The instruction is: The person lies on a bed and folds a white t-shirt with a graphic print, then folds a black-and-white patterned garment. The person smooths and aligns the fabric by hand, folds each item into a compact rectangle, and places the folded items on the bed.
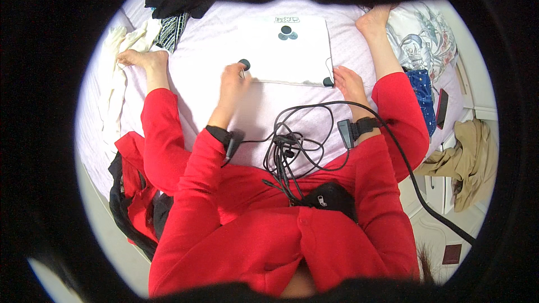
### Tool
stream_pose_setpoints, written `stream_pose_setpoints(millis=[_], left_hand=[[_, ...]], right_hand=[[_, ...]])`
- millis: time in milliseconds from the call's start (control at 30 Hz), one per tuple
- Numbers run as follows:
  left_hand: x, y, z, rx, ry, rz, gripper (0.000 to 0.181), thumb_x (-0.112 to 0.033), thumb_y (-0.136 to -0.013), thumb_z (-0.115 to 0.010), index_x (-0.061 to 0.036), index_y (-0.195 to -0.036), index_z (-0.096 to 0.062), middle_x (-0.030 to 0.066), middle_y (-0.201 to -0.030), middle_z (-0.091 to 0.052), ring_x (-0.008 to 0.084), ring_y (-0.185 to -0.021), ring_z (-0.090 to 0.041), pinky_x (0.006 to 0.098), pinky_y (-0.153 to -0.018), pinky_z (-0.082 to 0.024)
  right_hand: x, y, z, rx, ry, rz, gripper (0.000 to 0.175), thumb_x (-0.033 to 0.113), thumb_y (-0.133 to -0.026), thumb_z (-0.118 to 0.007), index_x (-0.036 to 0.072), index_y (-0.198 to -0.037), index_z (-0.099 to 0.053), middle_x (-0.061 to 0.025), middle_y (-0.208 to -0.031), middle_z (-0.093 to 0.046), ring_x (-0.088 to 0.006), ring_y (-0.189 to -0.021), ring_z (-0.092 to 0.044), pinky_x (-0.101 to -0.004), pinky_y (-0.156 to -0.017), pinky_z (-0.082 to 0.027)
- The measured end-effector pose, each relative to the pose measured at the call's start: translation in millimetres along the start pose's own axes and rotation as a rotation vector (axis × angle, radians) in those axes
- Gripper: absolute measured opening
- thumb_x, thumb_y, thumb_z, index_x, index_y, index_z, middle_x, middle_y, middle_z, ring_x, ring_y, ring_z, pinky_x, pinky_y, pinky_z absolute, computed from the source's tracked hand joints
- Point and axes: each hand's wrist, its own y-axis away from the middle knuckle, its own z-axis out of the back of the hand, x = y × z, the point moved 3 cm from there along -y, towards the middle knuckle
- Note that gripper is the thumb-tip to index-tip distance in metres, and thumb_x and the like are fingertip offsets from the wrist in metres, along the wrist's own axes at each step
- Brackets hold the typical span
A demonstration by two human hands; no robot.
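A white folded cloth item (282, 54) lies on the light bedding between my feet. It bears lettering and a dark round print near its far edge, with dark round marks at both near corners. My left hand (236, 79) is at its near left corner, by one dark round mark; the hand is blurred, so its hold is unclear. Beside the near right corner is my right hand (347, 79), fingers extended and touching or almost touching the edge. Black straps with small dark devices (346, 134) are on both wrists.
Tangled black cables (290, 143) lie in front of my lap, and one thick cable runs off to the right. Cream cloth (130, 44) and dark clothes (181, 6) are at the left, a patterned cloth (425, 33), blue fabric (422, 97) and a phone (441, 108) at the right.
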Motion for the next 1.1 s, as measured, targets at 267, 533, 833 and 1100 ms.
stream_pose_setpoints(millis=[267, 533, 833, 1100], left_hand=[[50, -76, -24, 0.086, 0.907, 0.411, 0.067, -0.022, -0.083, -0.067, 0.012, -0.13, -0.033, 0.0242, -0.125, -0.046, 0.0281, -0.111, -0.051, 0.034, -0.088, -0.046], [-1, -120, -23, 0.267, 1.175, 0.399, 0.032, -0.005, -0.079, -0.068, 0.0005, -0.109, -0.058, 0.0111, -0.102, -0.064, 0.019, -0.09, -0.061, 0.033, -0.082, -0.05], [-35, -92, 110, 0.175, 0.551, -0.721, 0.031, 0.001, -0.077, -0.064, -0.0081, -0.107, -0.064, 0.0066, -0.109, -0.064, 0.0229, -0.11, -0.055, 0.0397, -0.107, -0.032], [26, -30, 67, 0.352, -0.054, -0.165, 0.036, 0.007, -0.077, -0.051, -0.0056, -0.108, -0.064, 0.0151, -0.116, -0.059, 0.0301, -0.111, -0.053, 0.0349, -0.098, -0.04]], right_hand=[[16, -51, -38, 0.227, 0.008, -0.108, 0.037, 0.017, -0.087, -0.06, -0.011, -0.11, -0.053, -0.0144, -0.101, -0.062, -0.0215, -0.088, -0.062, -0.0306, -0.074, -0.051], [50, -66, -103, 0.251, 0.103, 0.015, 0.044, 0.004, -0.08, -0.066, -0.005, -0.119, -0.049, -0.017, -0.111, -0.059, -0.0268, -0.095, -0.061, -0.0361, -0.081, -0.052], [134, -15, -118, 0.611, 0.69, 1.007, 0.021, -0.003, -0.073, -0.067, 0.007, -0.092, -0.067, -0.0069, -0.102, -0.066, -0.0169, -0.099, -0.06, -0.0269, -0.086, -0.047], [54, -23, -43, 0.345, 1.085, 0.609, 0.033, -0.013, -0.07, -0.048, 0.002, -0.095, -0.064, -0.0114, -0.103, -0.065, -0.0202, -0.099, -0.06, -0.0286, -0.088, -0.045]])
